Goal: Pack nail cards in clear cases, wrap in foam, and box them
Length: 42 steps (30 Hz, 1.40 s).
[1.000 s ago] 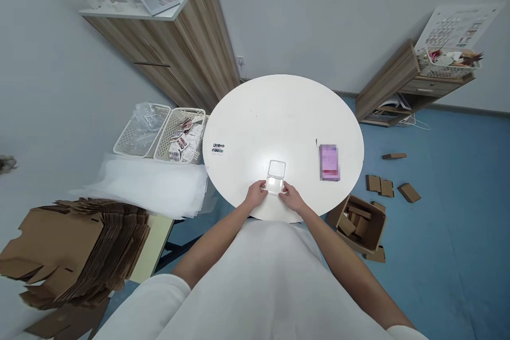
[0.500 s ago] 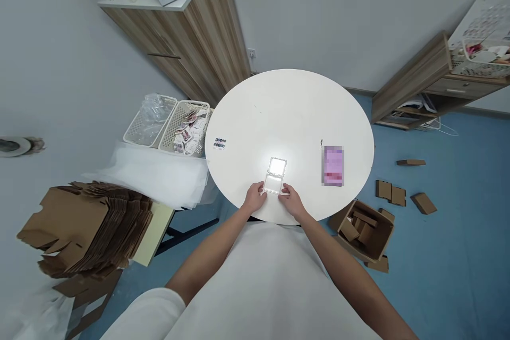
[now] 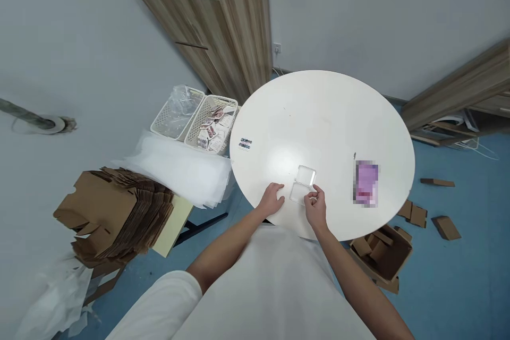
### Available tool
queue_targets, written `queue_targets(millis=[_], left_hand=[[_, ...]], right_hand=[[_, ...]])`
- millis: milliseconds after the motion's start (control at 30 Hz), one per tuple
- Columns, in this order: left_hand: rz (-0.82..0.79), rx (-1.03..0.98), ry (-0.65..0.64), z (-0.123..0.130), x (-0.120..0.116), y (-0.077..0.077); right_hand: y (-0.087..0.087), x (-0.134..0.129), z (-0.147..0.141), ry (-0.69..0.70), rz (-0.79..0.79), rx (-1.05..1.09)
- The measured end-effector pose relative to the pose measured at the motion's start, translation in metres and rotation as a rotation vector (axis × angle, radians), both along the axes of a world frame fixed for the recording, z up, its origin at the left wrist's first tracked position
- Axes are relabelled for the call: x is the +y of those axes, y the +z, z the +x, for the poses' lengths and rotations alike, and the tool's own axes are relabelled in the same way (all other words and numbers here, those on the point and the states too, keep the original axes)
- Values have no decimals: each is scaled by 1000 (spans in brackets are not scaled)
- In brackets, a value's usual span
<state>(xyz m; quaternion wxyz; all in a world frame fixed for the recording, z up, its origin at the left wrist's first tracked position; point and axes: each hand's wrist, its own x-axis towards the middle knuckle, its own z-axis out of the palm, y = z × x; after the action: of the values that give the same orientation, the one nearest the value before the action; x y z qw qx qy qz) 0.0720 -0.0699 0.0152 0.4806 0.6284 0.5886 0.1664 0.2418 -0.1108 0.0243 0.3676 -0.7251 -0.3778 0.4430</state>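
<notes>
Flanking the open clear case [image 3: 299, 193], two hands worked by the desk's [image 3: 322, 117] near edge.
The left hand [image 3: 273, 200] was loosely open, apart from the case; the right hand [image 3: 313, 196] had its fingers drawn narrow at the case's right side, though whether they gripped it I cannot tell. A blurred purple item [image 3: 366, 183] lay farther right, a small dark-dotted sheet [image 3: 245, 144] near the left edge, with two baskets [image 3: 190, 128] [image 3: 194, 135] beyond. Bare surface spread from the case to the far edge.

Case [image 3: 302, 192] on table [image 3: 319, 117], 2 baskets [image 3: 211, 125] left.
</notes>
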Motion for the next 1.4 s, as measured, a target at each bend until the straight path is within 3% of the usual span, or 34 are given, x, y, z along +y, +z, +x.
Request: queue_targets(millis=[167,333,467,567,733,1000,1400], left_hand=[[138,103,-24,-76,57,12],[145,280,-119,-145,129,17],[86,337,-135,-159,174,15],[51,384,-175,-155,192,9],[22,474,-281,-150,202,0],[29,466,-342,-157,207,-6],[160,390,-307,-157,194,-6]], right_hand=[[11,51,-60,235,-16,-9],[0,116,-111,358,-69,-121],[-10,158,-141,428,-52,-240],[-15,181,-160,468,-22,-304],[-21,204,-179,501,-56,-418],[-23,218,-178,549,-189,-560],[-27,200,-177,426,-62,-431]])
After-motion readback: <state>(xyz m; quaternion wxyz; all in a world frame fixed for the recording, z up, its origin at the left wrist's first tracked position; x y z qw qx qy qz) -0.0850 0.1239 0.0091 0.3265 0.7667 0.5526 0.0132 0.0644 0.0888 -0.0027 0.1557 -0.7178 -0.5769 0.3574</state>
